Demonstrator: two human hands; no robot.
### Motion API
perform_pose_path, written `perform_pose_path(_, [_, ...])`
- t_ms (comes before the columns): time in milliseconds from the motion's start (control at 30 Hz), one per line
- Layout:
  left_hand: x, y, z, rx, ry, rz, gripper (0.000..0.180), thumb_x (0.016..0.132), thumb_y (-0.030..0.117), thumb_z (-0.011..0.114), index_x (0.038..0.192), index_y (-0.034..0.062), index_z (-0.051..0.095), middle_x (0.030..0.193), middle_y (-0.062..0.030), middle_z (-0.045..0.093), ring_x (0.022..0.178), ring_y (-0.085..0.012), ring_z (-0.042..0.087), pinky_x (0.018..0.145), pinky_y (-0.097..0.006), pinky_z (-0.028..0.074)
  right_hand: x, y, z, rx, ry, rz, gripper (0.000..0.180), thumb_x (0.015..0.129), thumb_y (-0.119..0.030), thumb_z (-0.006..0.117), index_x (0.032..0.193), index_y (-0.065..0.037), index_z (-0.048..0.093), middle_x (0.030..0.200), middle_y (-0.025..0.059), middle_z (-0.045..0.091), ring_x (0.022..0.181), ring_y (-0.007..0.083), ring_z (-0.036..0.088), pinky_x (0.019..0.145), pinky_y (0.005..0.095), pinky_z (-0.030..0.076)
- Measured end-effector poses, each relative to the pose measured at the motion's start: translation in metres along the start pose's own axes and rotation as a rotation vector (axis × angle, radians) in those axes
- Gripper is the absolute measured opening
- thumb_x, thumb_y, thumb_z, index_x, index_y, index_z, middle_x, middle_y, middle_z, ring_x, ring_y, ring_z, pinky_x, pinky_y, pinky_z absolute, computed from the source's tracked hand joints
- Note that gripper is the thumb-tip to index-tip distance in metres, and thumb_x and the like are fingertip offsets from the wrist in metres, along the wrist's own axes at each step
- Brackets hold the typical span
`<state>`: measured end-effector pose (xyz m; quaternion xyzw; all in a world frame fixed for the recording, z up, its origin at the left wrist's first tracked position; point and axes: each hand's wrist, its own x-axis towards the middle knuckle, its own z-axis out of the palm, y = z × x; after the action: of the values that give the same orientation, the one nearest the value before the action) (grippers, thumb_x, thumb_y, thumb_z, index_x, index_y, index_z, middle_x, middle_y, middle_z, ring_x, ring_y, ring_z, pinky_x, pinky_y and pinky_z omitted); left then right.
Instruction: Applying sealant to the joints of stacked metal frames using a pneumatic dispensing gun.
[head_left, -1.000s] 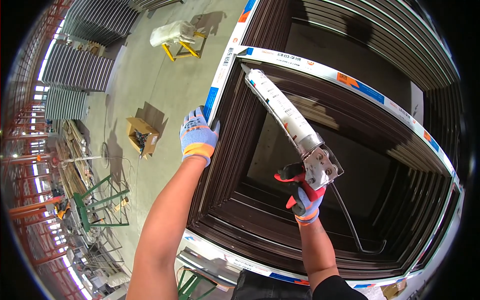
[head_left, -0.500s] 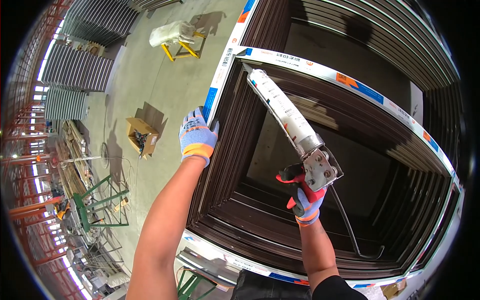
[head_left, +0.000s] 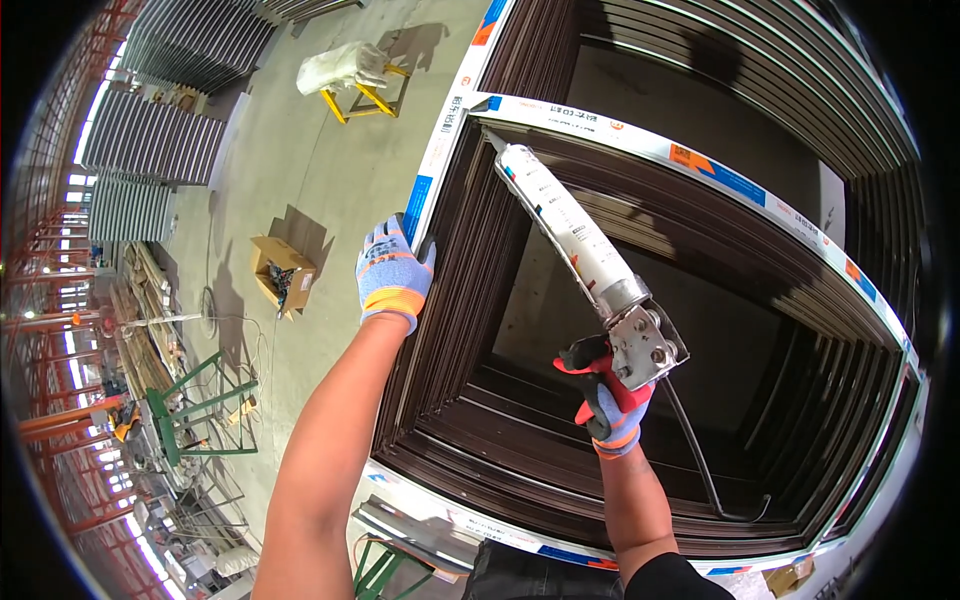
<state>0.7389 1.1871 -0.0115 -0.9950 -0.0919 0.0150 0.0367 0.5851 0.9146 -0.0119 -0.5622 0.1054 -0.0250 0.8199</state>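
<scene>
My gloved right hand (head_left: 612, 400) is closed around the red handle of a caulking gun (head_left: 640, 340). A white sealant tube (head_left: 568, 225) sits in the gun, and its nozzle (head_left: 495, 141) points into the upper left inner corner of a dark brown frame. The gun's bent metal rod (head_left: 695, 450) trails down toward me. My gloved left hand (head_left: 393, 268) rests on the left edge of the stacked frames (head_left: 425, 395), fingers stretched along the taped rim (head_left: 418, 205), thumb on the inner side. White printed film covers the top faces of the frames.
A cardboard box (head_left: 283, 272) with small dark parts stands on the floor at left. Behind it is a yellow stand (head_left: 362, 100) with a white wrapped bundle. Stacks of grey profiles (head_left: 150, 140) fill the far left. A green metal stand (head_left: 190, 410) stands nearer.
The back end of the caulking gun has shifted very slightly down and right, with the nozzle staying near the corner. My left hand holds its place on the frame edge.
</scene>
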Motion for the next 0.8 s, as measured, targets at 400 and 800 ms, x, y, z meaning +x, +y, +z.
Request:
perform_pose_path(400, [-0.001,0.002,0.003,0.058,0.047,0.029,0.058,0.088,0.042,0.066,0.128,0.0018,0.054,0.123,-0.0163,0.06,0.116,-0.0317,0.057,0.1,-0.041,0.047,0.003,-0.026,-0.01,0.023,-0.007,0.096,0.048,0.077,0.001,0.064,0.125,0.004,0.059,0.09,0.0069,0.066,0.053,0.009,0.057,0.05,0.0243,0.045])
perform_pose_path(800, [0.002,-0.006,0.014,0.084,0.079,0.037,0.067,0.093,0.049,0.057,0.136,-0.0029,0.048,0.128,-0.0211,0.059,0.12,-0.0336,0.056,0.102,-0.042,0.046,-0.017,0.024,-0.056,-0.439,-0.171,-0.036,0.061,0.069,-0.014,0.076,0.127,-0.005,0.059,0.115,0.0115,0.065,0.103,0.0311,0.063,0.094,0.0409,0.048])
